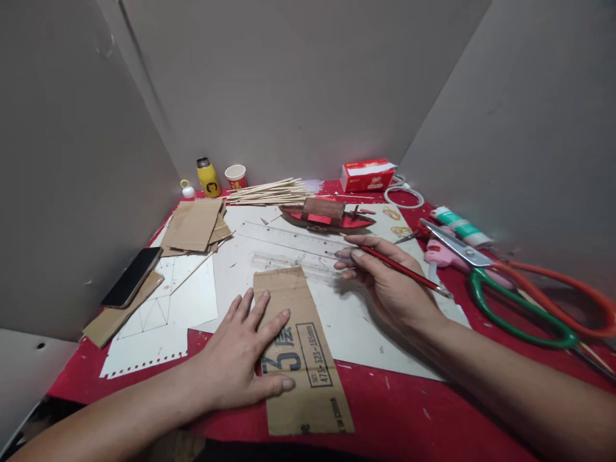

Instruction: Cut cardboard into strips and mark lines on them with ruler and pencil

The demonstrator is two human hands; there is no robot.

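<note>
1 cardboard strip (304, 350) lies flat on the red counter (409, 410), its top edge meeting 1 clear ruler (293, 253). The left hand (240, 359) presses it, fingers spread, grasping nothing. The right hand (389, 285) pinches 1 red pencil (404, 271). The strip looks light and stiff but bendable, best pinned flat or lifted by an edge.

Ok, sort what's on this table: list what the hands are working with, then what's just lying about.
In use: cardboard strip under left hand; pencil in right hand; clear ruler.

Lying about: scissors, glue gun, model boat, phone, wooden sticks, tissue box.
</note>
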